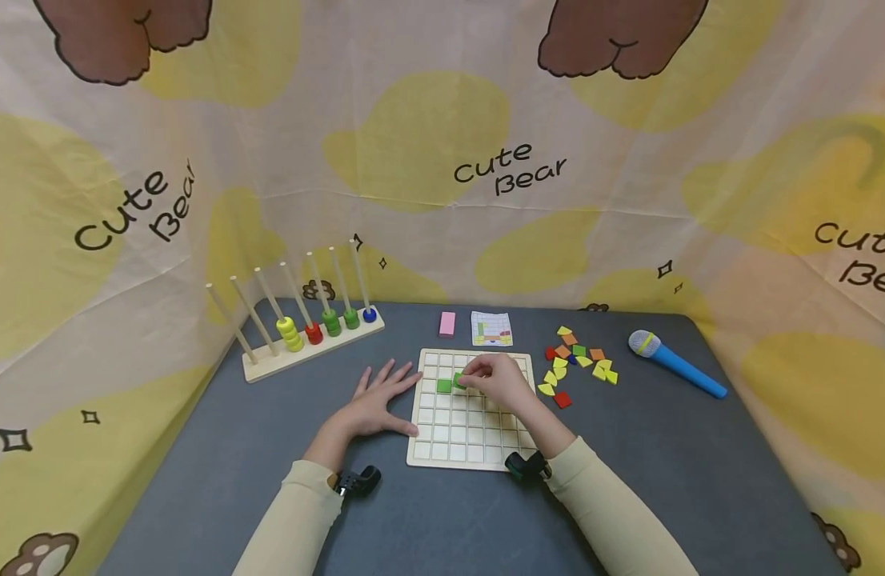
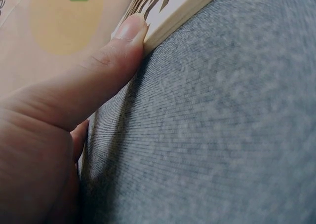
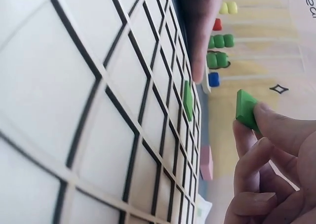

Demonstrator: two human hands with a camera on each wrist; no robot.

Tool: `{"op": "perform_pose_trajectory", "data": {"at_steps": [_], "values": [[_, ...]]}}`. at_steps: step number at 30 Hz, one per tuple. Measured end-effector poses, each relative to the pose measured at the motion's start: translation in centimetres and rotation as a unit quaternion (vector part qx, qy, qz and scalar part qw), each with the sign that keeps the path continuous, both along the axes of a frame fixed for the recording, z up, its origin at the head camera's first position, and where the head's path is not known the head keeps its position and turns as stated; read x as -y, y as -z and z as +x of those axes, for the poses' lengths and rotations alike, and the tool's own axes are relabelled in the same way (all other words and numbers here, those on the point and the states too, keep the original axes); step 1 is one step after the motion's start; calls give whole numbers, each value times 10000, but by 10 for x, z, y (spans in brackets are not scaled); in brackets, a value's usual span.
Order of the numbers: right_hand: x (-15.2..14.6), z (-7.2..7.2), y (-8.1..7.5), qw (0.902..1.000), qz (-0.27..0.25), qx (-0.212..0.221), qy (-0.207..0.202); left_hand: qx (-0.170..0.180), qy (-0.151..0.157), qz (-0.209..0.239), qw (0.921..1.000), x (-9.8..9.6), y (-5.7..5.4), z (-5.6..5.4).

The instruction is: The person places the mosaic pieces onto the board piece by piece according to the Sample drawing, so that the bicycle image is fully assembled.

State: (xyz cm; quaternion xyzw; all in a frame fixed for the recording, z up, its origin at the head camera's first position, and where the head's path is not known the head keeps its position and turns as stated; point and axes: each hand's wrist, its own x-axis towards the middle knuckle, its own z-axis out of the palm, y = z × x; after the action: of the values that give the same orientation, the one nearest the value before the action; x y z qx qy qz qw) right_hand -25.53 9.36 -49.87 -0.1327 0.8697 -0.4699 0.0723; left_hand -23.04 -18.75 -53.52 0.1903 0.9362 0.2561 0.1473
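A wooden grid board (image 1: pixel 440 438) with white squares lies on the table. One green square tile (image 1: pixel 444 386) sits on it in the upper left part. Above the board, my right hand (image 1: pixel 502 380) pinches a second green tile (image 3: pixel 245 109) between thumb and fingers; the right wrist view shows it held clear of the surface. My left hand (image 1: pixel 374 408) lies at the board's left side with fingers spread, and its thumb (image 2: pixel 129 34) touches the board's edge.
Loose red, orange, yellow, green and blue tiles (image 1: pixel 560 373) lie right of the board. Farther right is a blue toy microphone (image 1: pixel 683 373). Behind the board are a pink block (image 1: pixel 447 324) and a pattern card (image 1: pixel 491 329). A peg stand (image 1: pixel 270 366) with coloured beads stands back left.
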Motion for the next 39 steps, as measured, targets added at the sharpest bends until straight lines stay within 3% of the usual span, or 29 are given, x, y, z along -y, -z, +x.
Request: {"op": "perform_pose_trajectory", "data": {"at_steps": [12,33,39], "values": [[24,4,19,9997,147,147,-125,-38,42,-30,10000,1,2,0],[33,7,21,9934,1048,-257,-400,-23,54,-41,10000,1,2,0],[34,8,20,9933,1056,-256,-382,-49,53,29,10000,0,1,1]]}}
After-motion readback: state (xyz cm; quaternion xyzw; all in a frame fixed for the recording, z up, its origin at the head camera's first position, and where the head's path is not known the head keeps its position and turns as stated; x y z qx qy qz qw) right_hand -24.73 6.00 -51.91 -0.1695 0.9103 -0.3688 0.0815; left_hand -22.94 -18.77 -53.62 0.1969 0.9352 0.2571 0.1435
